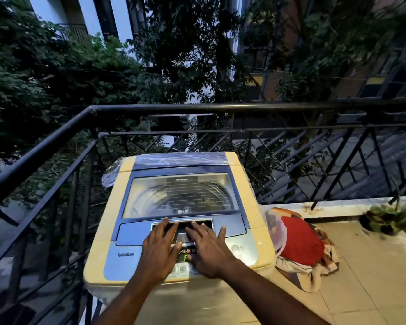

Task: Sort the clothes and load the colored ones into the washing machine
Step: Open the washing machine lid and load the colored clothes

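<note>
A yellow and blue top-load washing machine (pixel 108 231) stands in front of me on a balcony. Its glass lid (pixel 181 195) is down, and the metal drum shows through it. My left hand (pixel 158 249) and my right hand (pixel 206 247) lie flat on the front of the lid and the control panel, fingers spread, fingertips at the lid handle recess (pixel 182 225). Neither hand holds anything. A lit display shows between my hands. To the right, on the floor, lies a pile of clothes (pixel 302 249) with a red garment on top and cream and patterned cloth beneath.
A black metal railing (pixel 197 107) runs behind and to the left of the machine, with trees and buildings beyond. A low ledge and a potted plant (pixel 384 219) are at the right. Clear plastic wrap hangs off the machine's back and right side. Tiled floor stretches to the right.
</note>
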A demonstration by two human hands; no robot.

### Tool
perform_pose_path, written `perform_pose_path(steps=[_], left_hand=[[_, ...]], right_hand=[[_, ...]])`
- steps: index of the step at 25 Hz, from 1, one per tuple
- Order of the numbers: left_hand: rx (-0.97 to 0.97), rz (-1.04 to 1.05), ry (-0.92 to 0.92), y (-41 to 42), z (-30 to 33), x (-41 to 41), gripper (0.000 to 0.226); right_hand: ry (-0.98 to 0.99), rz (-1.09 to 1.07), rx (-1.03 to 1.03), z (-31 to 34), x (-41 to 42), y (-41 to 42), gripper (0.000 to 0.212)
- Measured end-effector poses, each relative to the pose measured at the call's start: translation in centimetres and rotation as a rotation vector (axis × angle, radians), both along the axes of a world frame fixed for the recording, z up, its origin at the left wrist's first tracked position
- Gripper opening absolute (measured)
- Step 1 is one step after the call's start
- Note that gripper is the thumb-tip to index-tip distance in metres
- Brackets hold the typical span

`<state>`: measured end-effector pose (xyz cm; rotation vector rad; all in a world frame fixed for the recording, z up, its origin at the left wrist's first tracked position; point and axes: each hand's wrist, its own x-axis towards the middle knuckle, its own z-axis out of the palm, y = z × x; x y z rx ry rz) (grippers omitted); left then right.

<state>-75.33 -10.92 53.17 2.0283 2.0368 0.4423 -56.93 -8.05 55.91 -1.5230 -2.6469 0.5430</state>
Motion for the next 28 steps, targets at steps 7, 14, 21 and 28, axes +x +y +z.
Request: perform_pose_path(steps=[7,14,21,28], left_hand=[[0.016,0.013,0.027,-0.2,-0.6,0.5,0.070],[0.006,-0.004,0.080,-0.2,-0.4,0.5,0.064],[-0.131,0.050,0.134,0.6,1.6,0.9,0.051],[0.005,0.101,0.039,2.8,7.6,0.3,0.046]], right_hand=[[-0.013,-0.026,0.023,-1.0,-0.1,0.1,0.070],[-0.052,-0.090,0.077,-1.0,0.3,0.1,0.065],[-0.107,-0.059,0.074,0.2,0.7,0.6,0.066],[-0.106,0.059,0.163,7.4,1.3,3.2,0.080]])
